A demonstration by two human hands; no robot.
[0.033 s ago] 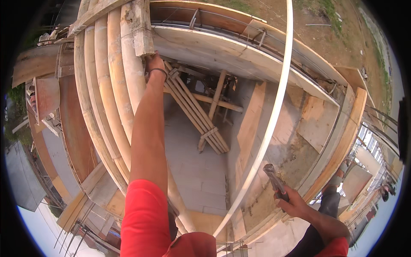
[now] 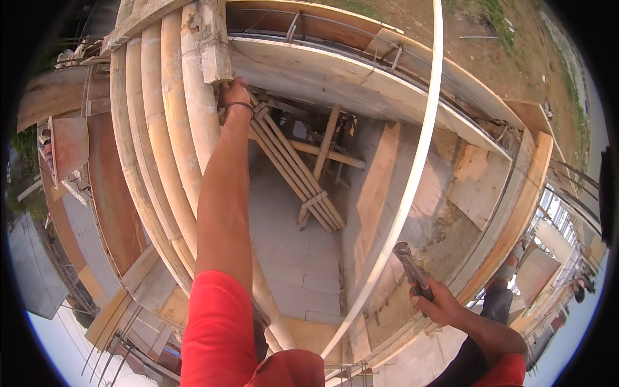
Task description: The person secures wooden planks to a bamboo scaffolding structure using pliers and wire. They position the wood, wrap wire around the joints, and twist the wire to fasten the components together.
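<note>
A wooden formwork structure on a building site fills the view, looking down past curved-looking planks point(image 2: 167, 129) to a grey tiled floor point(image 2: 293, 258) with crossed timber props point(image 2: 303, 174) below. The left hand point(image 2: 233, 93) reaches far out along the arm and grips the lower end of a short timber block point(image 2: 214, 45) at the top of the planks, its fingers wrapped over the edge. The right hand point(image 2: 438, 300) sits low at the right, fingers closed round the handle of a hammer point(image 2: 409, 267); the tool's long axis runs up and to the left, head end highest, just beside a long pale strip point(image 2: 412, 174) that arcs from top to bottom. Against the earlier frame nothing has shifted: both hands and the hammer lie the same.
</note>
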